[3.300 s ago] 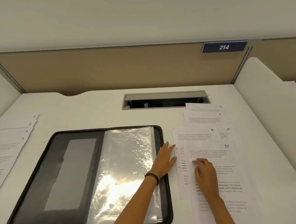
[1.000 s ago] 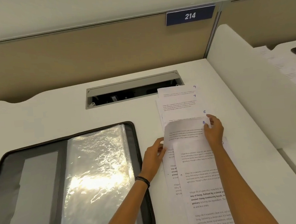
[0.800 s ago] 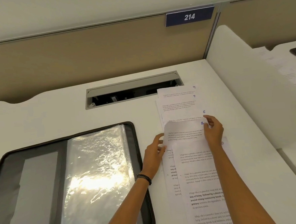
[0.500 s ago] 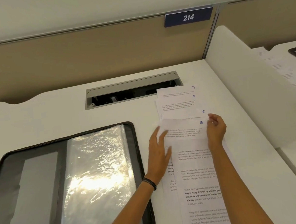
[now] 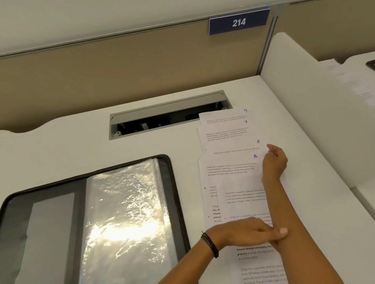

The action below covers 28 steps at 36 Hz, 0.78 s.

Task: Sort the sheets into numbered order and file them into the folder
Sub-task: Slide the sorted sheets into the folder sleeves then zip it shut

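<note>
Now, the cable hatch (image 5: 169,115) sits at the back of the table (image 5: 60,150), with sheet 9 (image 5: 224,117) overlapping its corner. The right forearm crosses the nearest sheet (image 5: 248,204). Printed sheet 7 (image 5: 221,130), sheet 6 (image 5: 233,146) and sheet 8 (image 5: 230,163) fan flat beside the open folder (image 5: 14,220). Right grip (image 5: 274,160) pinches sheet 8's corner. Left grip (image 5: 248,231), fingers straight, has swung down from sheet 8's edge onto the nearest sheet.

White desk (image 5: 71,147) with an open black folder (image 5: 18,242) at left and overlapping numbered sheets (image 5: 228,167) just beside it.
</note>
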{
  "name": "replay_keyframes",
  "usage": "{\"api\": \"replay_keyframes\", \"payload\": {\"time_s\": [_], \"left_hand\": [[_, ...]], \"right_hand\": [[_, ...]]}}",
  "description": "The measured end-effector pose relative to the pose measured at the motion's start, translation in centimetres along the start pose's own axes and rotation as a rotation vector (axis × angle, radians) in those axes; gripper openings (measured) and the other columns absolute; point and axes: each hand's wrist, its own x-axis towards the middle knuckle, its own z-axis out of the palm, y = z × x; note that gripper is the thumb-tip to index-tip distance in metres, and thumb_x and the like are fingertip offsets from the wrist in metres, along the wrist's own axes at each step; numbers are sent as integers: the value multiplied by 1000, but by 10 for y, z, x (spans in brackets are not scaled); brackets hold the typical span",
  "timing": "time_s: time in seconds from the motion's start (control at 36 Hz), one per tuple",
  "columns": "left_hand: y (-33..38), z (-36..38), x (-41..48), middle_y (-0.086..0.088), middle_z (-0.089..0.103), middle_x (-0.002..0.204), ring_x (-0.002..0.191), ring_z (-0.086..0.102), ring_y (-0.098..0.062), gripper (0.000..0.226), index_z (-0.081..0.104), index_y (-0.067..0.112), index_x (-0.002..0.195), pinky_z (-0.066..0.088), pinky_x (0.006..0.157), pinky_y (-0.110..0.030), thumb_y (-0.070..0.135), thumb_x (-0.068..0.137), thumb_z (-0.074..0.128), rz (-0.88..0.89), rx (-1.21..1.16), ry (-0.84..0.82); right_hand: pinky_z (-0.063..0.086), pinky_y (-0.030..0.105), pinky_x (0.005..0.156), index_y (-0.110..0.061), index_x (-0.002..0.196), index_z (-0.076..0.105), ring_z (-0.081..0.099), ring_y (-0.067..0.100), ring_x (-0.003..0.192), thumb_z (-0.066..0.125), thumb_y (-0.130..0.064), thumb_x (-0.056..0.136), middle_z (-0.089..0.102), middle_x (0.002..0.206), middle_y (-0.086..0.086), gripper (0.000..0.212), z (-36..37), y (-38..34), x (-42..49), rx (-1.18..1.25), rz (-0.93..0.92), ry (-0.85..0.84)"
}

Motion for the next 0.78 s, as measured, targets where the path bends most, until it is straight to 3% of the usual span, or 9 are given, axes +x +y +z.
{"api": "replay_keyframes", "payload": {"time_s": [0.08,0.22,0.31,0.39,0.5,0.61,0.67,0.72,0.78], "left_hand": [[-14,-10,2,-9,62,126,114,54,-9,55,62,5,123,35,109,-30,48,100,35,110,-60,166],[-36,-35,6,4,62,124,107,59,-9,34,64,20,120,44,89,-18,37,101,42,164,-73,535],[-60,-52,11,4,55,130,120,48,-6,27,63,20,121,36,104,-25,27,100,48,134,-40,782],[-82,-65,12,-6,35,148,139,26,-17,32,54,20,130,16,114,-27,20,98,50,17,12,999],[-101,-77,12,-11,14,157,146,9,-22,46,38,18,143,6,113,-24,19,99,49,-141,1,1036],[-109,-81,15,-8,20,156,145,14,-21,49,35,17,144,7,112,-21,17,98,51,-91,-16,1055],[-110,-82,16,-7,30,152,141,25,-22,48,37,14,142,14,117,-28,13,96,54,-29,-62,1119],[-110,-83,16,-6,41,143,131,40,-22,49,40,12,140,30,114,-37,8,94,56,48,-132,1182],[-108,-82,16,-4,47,134,118,49,-19,53,38,12,141,42,103,-30,6,92,59,91,-193,1239]], "right_hand": [[42,23,89,-4,113,63,56,22,113,37,13,82,61,120,11,43,-6,5,2,-97,-11,-82],[40,22,92,0,116,61,57,27,113,40,14,84,62,120,15,41,-10,7,-5,-203,-80,-175],[41,25,95,1,119,60,57,27,115,44,13,85,61,123,16,39,-11,10,-9,-230,-129,-223],[41,27,97,1,119,60,56,28,117,45,12,85,60,125,16,39,-12,13,-11,-233,-150,-228],[41,20,92,1,117,62,57,25,114,43,16,84,62,122,14,41,-14,14,-12,-207,-165,-210],[43,14,84,-3,108,66,58,13,99,38,20,82,65,111,7,44,-15,14,-12,-154,-128,-186],[46,10,79,-9,98,67,59,13,95,37,20,79,66,103,3,46,-15,17,-11,-109,-99,-178],[47,13,78,-13,91,66,61,15,92,37,20,78,66,96,0,45,-15,20,-11,-82,-84,-168],[47,20,77,-12,87,66,59,16,85,37,19,78,66,90,-2,43,-16,22,-11,-81,-74,-168]]}}
